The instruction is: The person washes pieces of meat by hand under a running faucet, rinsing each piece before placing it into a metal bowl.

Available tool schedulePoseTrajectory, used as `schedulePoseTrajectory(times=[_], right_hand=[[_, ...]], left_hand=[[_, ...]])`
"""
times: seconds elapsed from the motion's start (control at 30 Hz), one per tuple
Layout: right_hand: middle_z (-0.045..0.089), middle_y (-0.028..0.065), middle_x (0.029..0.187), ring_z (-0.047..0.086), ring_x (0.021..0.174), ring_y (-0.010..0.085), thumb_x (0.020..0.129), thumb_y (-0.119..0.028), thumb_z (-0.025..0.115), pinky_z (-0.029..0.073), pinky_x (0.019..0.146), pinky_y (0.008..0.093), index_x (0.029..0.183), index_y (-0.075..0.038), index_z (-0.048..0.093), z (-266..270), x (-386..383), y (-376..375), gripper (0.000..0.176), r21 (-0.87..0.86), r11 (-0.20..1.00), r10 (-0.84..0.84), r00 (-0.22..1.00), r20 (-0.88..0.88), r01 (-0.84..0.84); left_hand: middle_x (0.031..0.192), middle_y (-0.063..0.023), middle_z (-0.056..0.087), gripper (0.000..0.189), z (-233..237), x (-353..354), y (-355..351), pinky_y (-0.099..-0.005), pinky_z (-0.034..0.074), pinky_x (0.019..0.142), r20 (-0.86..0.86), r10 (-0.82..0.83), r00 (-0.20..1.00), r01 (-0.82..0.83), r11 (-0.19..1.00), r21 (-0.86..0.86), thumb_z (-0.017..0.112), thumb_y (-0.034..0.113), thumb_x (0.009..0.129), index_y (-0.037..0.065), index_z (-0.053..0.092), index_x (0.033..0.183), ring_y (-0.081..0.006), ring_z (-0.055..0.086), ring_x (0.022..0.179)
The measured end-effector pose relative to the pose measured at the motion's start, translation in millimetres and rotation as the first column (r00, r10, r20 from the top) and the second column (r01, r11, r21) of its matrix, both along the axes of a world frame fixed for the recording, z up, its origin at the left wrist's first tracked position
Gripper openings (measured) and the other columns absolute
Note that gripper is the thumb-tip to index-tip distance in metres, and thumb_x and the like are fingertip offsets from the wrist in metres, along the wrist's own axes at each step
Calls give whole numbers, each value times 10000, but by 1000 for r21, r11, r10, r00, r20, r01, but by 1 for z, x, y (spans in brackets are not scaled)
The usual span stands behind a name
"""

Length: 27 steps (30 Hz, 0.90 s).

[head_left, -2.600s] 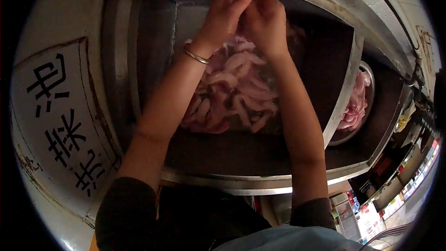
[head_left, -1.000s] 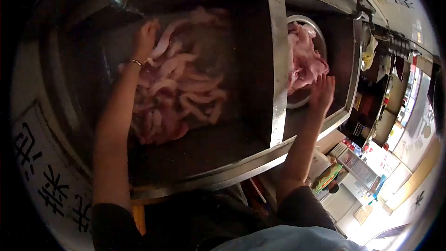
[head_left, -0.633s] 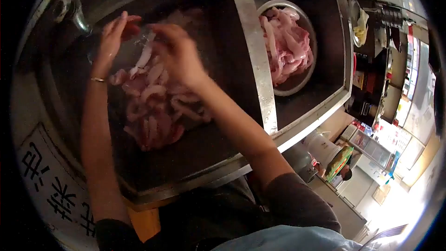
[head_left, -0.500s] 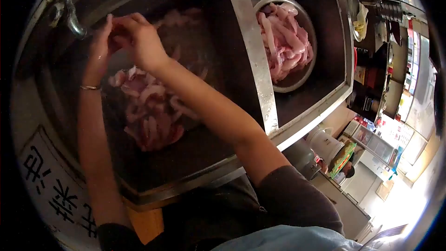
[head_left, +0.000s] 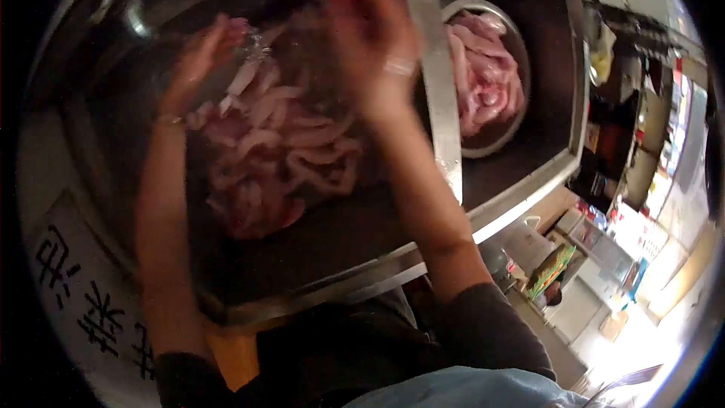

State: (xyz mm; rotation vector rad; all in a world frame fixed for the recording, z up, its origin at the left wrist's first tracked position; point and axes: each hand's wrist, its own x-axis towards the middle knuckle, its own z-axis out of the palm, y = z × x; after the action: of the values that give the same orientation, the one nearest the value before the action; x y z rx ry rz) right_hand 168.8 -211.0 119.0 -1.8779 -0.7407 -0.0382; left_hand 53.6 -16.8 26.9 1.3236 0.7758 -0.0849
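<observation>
Pale pink strips of raw meat (head_left: 264,140) lie in a loose heap in the left sink basin (head_left: 317,264). My left hand (head_left: 204,60) is over the upper left of the heap, its fingers stretched out and somewhat blurred. Beside its fingertips, water splashes above the strips. Close to the metal divider, my right hand (head_left: 370,38) is smeared by motion, so its fingers and anything in them cannot be made out. Across the divider, a round metal bowl (head_left: 519,125) holds more raw meat strips.
A metal divider (head_left: 430,53) separates the two basins. The faucet (head_left: 134,15) reaches over the left basin's far left corner. Further right are a white bucket (head_left: 525,245), a green-and-yellow packet (head_left: 551,272), shelves, and part of a person (head_left: 555,295).
My hands, close together near the faucet before, are now apart. The right hand has swung right to the divider. The meat heap looks more spread out, and the view has shifted slightly.
</observation>
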Motion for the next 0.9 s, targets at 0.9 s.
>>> schedulePoseTrajectory(times=[0.9], right_hand=[[583, 21, 650, 536, 581, 82, 791, -181, 580, 434, 523, 226, 867, -4, 582, -89, -50, 142, 193, 323, 786, 618, 656, -433, -527]], left_hand=[[680, 32, 505, 253, 14, -73, 47, -209, 366, 473, 287, 371, 883, -286, 911, -297, 440, 331, 869, 104, 535, 925, -76, 472, 554]])
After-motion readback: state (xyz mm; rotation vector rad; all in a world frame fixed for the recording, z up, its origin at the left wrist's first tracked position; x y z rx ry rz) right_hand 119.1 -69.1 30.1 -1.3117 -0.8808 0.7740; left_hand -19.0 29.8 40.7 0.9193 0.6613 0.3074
